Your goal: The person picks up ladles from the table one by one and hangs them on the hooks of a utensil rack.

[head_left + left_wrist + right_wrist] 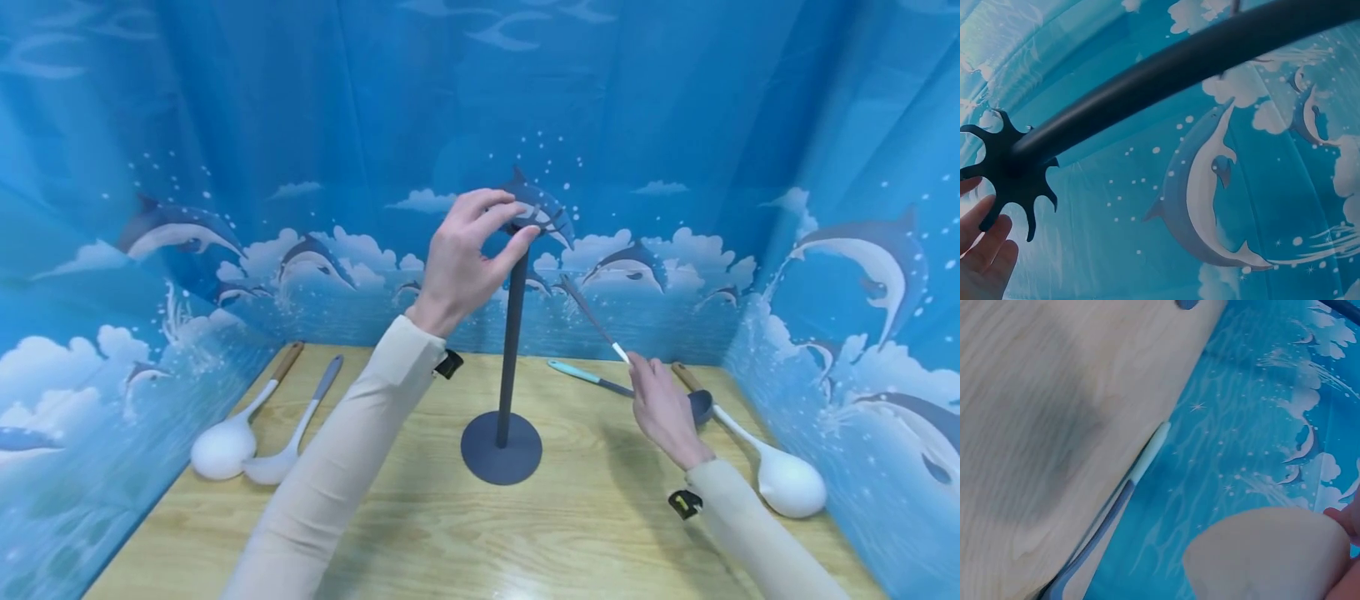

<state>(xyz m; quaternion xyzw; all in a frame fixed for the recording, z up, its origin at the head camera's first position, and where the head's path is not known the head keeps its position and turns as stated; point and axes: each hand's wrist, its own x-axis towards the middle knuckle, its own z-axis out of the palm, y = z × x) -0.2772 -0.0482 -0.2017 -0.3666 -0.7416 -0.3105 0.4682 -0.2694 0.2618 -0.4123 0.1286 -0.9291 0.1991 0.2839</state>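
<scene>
Atop the stand (513, 350), your left hand (472, 254) grips the hooks (1007, 175), seemingly steadying them, while right of it your right hand (663, 408) holds a ladle (1266, 559) likely needing hook alignment.

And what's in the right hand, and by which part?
The right hand holds a ladle by its white part, just past the grey handle; exact finger placement is hidden.

The left hand (468, 258) grips the stand (512, 350) at its top — right of the stand, the right hand (663, 408) holds a utensil (588, 312); left, two ladles (223, 450).
</scene>
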